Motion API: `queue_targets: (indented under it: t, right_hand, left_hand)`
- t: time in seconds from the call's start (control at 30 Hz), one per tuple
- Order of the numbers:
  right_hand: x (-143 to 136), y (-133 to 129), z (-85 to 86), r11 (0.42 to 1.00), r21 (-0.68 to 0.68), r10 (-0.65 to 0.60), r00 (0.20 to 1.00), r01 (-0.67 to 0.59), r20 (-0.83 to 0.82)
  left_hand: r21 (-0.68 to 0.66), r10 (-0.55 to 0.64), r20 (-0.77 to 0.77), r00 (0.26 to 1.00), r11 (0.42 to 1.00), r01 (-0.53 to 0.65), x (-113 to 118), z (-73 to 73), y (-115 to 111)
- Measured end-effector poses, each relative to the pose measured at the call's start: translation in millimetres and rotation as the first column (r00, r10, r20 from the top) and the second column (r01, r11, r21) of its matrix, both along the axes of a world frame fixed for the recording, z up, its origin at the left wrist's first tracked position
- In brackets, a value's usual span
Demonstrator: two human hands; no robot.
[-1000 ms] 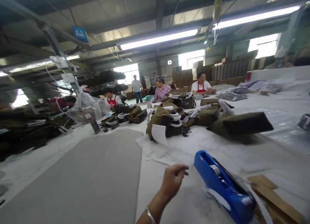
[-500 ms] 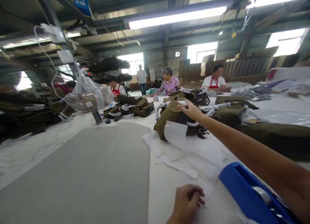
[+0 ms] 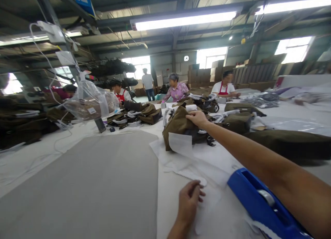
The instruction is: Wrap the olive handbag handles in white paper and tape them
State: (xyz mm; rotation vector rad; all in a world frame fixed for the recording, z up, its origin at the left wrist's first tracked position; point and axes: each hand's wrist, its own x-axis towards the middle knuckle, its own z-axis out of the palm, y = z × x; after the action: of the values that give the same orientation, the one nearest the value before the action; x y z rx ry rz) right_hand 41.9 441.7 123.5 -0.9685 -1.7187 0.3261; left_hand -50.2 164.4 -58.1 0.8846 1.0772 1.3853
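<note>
Gripped the slumped olive-brown fabric bag (image 3: 176, 126) on the white worktop (image 3: 165, 201) by its top edge in the right hand (image 3: 198, 119), with the left hand (image 3: 189, 199) empty and loosely curled, expecting soft, lightish cloth best bunched there.

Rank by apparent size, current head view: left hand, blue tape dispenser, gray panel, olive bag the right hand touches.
1. Gray panel
2. Blue tape dispenser, cut off at the frame edge; nearness enlarges it
3. Olive bag
4. Left hand
</note>
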Motion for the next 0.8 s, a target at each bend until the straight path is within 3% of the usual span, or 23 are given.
queue_targets:
  t: [0.13,0.27,0.33,0.43,0.5,0.53,0.6,0.67,0.7,0.73,0.8]
  right_hand:
    - [-0.4,-69.3,9.1,0.996,0.087,-0.007,0.996,-0.001,0.093]
    - [3.9,-163.0,-0.4,0.984,0.173,0.033,0.997,-0.045,0.066]
    - [12.0,-208.2,-8.9,0.974,0.209,0.092,0.996,-0.091,0.009]
    - [35.2,-264.5,-26.0,0.975,0.201,0.121,0.983,-0.091,-0.141]
    - [57.1,-293.1,-42.0,0.992,0.122,0.048,0.974,-0.021,-0.222]
    - [69.0,-304.9,-51.4,0.997,0.079,0.009,0.967,0.012,-0.255]
    - [92.6,-324.3,-71.3,0.999,0.003,-0.04,0.944,0.043,-0.328]
    - [113.0,-339.0,-89.9,0.997,-0.076,-0.034,0.927,0.006,-0.373]
    - [121.4,-344.7,-97.7,0.993,-0.117,-0.022,0.926,-0.024,-0.378]
    - [128.4,-349.3,-104.1,0.986,-0.158,-0.017,0.928,-0.046,-0.372]
    - [138.6,-355.2,-112.9,0.971,-0.233,-0.041,0.936,-0.044,-0.349]
  left_hand:
    - [0.033,0.222,0.066,0.973,0.974,-0.225,-40.3,33.8,9.4]
    - [0.025,0.239,0.152,0.959,0.969,-0.245,-73.7,77.9,5.8]
    - [0.037,0.206,0.14,0.968,0.976,-0.213,-78.1,96.6,-10.0]
    - [0.159,0.241,-0.067,0.968,0.961,-0.228,-73.0,116.1,-53.3]
    - [0.307,0.363,-0.272,0.891,0.911,-0.277,-69.5,125.7,-87.8]
    - [0.392,0.466,-0.354,0.811,0.861,-0.323,-69.3,130.4,-103.9]
    - [0.571,0.686,-0.464,0.56,0.715,-0.403,-72.0,139.4,-129.6]
    - [0.69,0.794,-0.52,0.315,0.608,-0.393,-76.8,146.7,-144.3]
    - [0.701,0.789,-0.553,0.267,0.614,-0.363,-78.7,149.2,-147.7]
    - [0.681,0.759,-0.589,0.278,0.651,-0.335,-80.0,150.8,-149.1]
    - [0.599,0.673,-0.624,0.397,0.738,-0.31,-79.7,152.6,-147.7]
